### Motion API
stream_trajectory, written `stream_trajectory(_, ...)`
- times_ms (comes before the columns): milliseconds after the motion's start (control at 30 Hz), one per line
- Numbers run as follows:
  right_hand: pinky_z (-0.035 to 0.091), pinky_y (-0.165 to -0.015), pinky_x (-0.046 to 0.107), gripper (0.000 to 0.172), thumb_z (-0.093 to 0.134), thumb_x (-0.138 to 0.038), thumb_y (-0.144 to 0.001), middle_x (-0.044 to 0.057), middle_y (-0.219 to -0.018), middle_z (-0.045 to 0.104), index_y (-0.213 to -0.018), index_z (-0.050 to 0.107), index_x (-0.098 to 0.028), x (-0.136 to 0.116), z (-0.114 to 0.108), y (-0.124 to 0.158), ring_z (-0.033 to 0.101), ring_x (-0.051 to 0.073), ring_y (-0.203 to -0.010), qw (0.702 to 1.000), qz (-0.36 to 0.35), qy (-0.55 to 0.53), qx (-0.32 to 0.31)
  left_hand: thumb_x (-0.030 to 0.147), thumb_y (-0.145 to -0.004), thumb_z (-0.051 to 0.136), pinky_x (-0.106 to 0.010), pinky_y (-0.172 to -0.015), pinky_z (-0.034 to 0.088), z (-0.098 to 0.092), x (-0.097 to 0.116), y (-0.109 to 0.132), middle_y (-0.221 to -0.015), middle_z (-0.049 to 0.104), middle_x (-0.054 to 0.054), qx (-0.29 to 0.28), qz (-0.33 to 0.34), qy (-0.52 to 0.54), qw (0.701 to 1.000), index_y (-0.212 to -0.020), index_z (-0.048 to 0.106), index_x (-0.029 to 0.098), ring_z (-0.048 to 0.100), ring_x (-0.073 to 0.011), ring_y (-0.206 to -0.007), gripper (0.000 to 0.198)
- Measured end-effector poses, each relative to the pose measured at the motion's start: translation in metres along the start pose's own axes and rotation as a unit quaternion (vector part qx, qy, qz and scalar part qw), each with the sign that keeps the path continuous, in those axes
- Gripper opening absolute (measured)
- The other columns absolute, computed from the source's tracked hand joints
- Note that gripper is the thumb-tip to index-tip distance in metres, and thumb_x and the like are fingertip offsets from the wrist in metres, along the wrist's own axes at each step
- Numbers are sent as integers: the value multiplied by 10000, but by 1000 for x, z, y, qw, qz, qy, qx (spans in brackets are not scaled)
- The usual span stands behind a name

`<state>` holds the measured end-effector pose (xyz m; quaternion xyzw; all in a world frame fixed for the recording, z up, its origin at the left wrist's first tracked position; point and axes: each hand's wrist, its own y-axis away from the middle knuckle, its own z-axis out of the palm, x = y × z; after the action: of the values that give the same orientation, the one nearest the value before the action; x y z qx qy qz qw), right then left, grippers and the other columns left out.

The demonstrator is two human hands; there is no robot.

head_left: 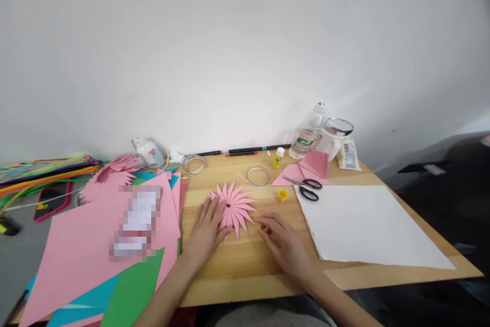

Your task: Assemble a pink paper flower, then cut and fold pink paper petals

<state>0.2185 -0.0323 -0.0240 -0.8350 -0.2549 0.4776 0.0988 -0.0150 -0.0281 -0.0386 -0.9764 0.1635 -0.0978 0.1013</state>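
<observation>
The pink paper flower [240, 205] is laid flat on the worktop [229, 283], between the two hands. Its left side is covered by the left hand [206, 226], whose grip is spread apart. The right hand [282, 245] is held just beside its right points, the grip curled with a small gap.

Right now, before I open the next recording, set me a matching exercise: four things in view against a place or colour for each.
1. left hand
2. scissors
3. glue stick
4. water bottle

A. clear, with a green label
B. yellow body, white end
C. over the left side of the pink paper star
D. black handles

Pairs: 1-C; 2-D; 3-B; 4-A
</observation>
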Motion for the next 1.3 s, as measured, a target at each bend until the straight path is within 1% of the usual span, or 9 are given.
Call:
stream_trajectory(133, 504, -611, 239, 171, 435, -147, -860, 68, -879, 607, -963, 563, -191, -2, 1, 14, 592, 138, -710, 1000, -13, -14, -10, 379, -839, 449, -470, -965, 350, -8, -9, -5, -1309, 443, -190, 37, -95, -19, 995, -1285, 371, 115, 372, -316, -1236, 524)
stream_trajectory(267, 506, -651, 244, 158, 430, -163, -867, 67, -854, 626, -937, 570, -184, 2, -4, 33, 606, 149, -761, 999, -8, -17, 29, 349, -856, 418, -438, -820, 451, -19, 11, 13, -1062, 609, -156, 118, -127, -37, 984, -1239, 404, 111, 548, -291, -1031, 451)
stream_trajectory(367, 510, -654, 256, 148, 444, -199, -863, 70, -843, 643, -908, 584, -181, 10, -14, 44, 614, 164, -766, 996, 25, 2, 85, 267, -865, 416, -320, -612, 473, -23, 37, 38, -708, 645, -71, 233, -86, -28, 968, -1103, 504, 133, 615, -209, -655, 287)
stream_trajectory(500, 514, -622, 268, 150, 462, -235, -852, 62, -819, 655, -869, 603, -187, 16, -28, 52, 617, 171, -715, 989, 69, 21, 127, 145, -847, 427, -252, -544, 442, -23, 58, 55, -734, 660, -61, 325, -59, 11, 944, -1004, 519, 160, 591, -147, -549, 183)
stream_trajectory(733, 523, -631, 286, 167, 460, -262, -853, 78, -858, 649, -904, 598, -183, 19, -32, 57, 616, 184, -749, 984, 85, 21, 153, 218, -874, 411, -328, -712, 495, -21, 64, 35, -847, 634, -90, 242, -76, 60, 966, -1131, 455, 143, 620, -195, -789, 272)
stream_trajectory(867, 526, -709, 313, 172, 458, -265, -856, 89, -903, 635, -931, 586, -177, 26, -31, 55, 609, 193, -809, 991, 79, 21, 109, 291, -884, 384, -459, -859, 454, -14, 59, 26, -1083, 578, -149, 207, -111, 75, 969, -1176, 421, 147, 531, -265, -1055, 328)
stream_trajectory(1133, 535, -713, 310, 178, 444, -239, -855, 92, -920, 627, -981, 560, -188, 19, -15, 49, 618, 185, -799, 995, 86, -14, 43, 289, -878, 367, -521, -965, 358, 0, 39, 16, -1300, 447, -170, 122, -136, 109, 977, -1317, 290, 143, 334, -309, -1263, 469)
stream_trajectory(1233, 541, -712, 326, 311, 475, -249, -828, 104, -965, 615, -1128, 494, -172, 19, -7, 39, 625, 181, -774, 993, 108, -29, 34, 288, -869, 383, -514, -988, 337, -1, 33, 14, -1361, 383, -167, 94, -146, 138, 975, -1334, 270, 148, 267, -309, -1299, 499)
stream_trajectory(1300, 539, -721, 346, 442, 516, -262, -799, 113, -1027, 601, -1224, 429, -175, 21, -3, 27, 621, 183, -779, 993, 109, -28, 18, 285, -863, 395, -482, -969, 373, -3, 34, 12, -1344, 404, -165, 90, -144, 187, 967, -1321, 290, 165, 352, -285, -1260, 485)
